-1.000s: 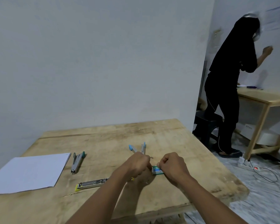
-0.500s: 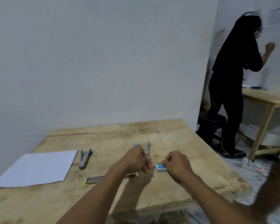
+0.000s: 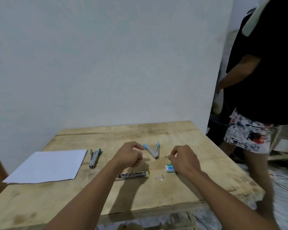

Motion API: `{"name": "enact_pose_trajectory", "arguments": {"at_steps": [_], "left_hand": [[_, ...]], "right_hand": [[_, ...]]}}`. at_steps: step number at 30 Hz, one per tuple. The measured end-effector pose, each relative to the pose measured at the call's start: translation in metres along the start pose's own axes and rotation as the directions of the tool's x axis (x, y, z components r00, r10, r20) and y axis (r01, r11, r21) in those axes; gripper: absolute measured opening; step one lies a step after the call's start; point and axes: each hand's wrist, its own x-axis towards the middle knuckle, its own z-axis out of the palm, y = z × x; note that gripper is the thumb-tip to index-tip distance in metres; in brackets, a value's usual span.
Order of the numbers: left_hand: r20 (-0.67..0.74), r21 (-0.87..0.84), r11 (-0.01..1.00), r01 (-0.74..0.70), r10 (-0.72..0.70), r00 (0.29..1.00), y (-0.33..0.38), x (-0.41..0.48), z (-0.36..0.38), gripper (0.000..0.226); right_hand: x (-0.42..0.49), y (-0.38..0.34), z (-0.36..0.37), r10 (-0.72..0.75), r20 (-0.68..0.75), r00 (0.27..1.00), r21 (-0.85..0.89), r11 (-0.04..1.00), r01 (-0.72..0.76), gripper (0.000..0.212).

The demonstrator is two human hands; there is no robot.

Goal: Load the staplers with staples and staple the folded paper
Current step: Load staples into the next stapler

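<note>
My left hand (image 3: 129,155) hovers over the wooden table (image 3: 181,193) with its fingers curled, and its knuckles almost touch the blue tip of a blue stapler (image 3: 152,151) that stands open in a V. My right hand (image 3: 185,158) is to the right of that stapler, its thumb and finger pinched on what looks like a small strip of staples. A small staple box (image 3: 170,168) lies just under my right wrist. A yellow-tipped stapler (image 3: 133,175) lies opened flat below my left hand. A green-tipped stapler (image 3: 94,157) lies beside the white paper (image 3: 45,165).
A few loose staple bits (image 3: 160,178) lie on the table near the box. A person in a black shirt and patterned shorts (image 3: 249,136) stands close to the table's right edge. Cables lie on the floor (image 3: 283,181) at the right. A wall is behind the table.
My hands have come apart and lifted off the staple box, which now lies alone on the table. A second person has stepped in close at the right. The camera has shifted.
</note>
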Motion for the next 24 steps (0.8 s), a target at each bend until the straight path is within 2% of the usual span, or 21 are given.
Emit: {"name": "enact_pose_trajectory", "arguments": {"at_steps": [4,7,11,14,17,21,24], "left_hand": [[-0.017,-0.089,0.995,-0.041,0.039,0.999,-0.006,-0.002,-0.007,0.002],[-0.04,-0.104,0.992,-0.076,0.072,0.997,-0.009,0.0,-0.012,0.017],[-0.174,-0.007,0.993,-0.118,0.115,0.978,-0.014,0.004,-0.018,0.025],[-0.207,-0.116,0.991,-0.064,0.039,0.978,-0.017,0.006,-0.025,0.023],[-0.165,-0.245,0.969,-0.012,-0.03,0.986,-0.014,0.002,-0.029,0.018],[-0.173,-0.191,0.98,0.061,-0.095,0.98,-0.016,0.0,-0.036,0.022],[-0.179,-0.158,0.982,0.102,-0.13,0.975,-0.019,0.001,-0.039,0.024]], "right_hand": [[-0.003,-0.019,0.001,-0.08,-0.002,0.997,0.039,0.996,0.08,0.008],[-0.005,-0.033,0.001,-0.157,0.001,0.988,0.1,0.983,0.156,0.007],[-0.008,-0.051,0.001,-0.268,0.005,0.963,0.23,0.938,0.26,0.002],[-0.016,-0.061,0.004,-0.327,-0.002,0.945,0.302,0.901,0.312,0.006],[-0.02,-0.067,0.006,-0.341,-0.021,0.94,0.331,0.884,0.329,0.011],[-0.02,-0.071,0.009,-0.362,-0.016,0.932,0.346,0.873,0.344,0.019],[-0.021,-0.076,0.011,-0.38,-0.016,0.925,0.343,0.867,0.362,0.018]]}}
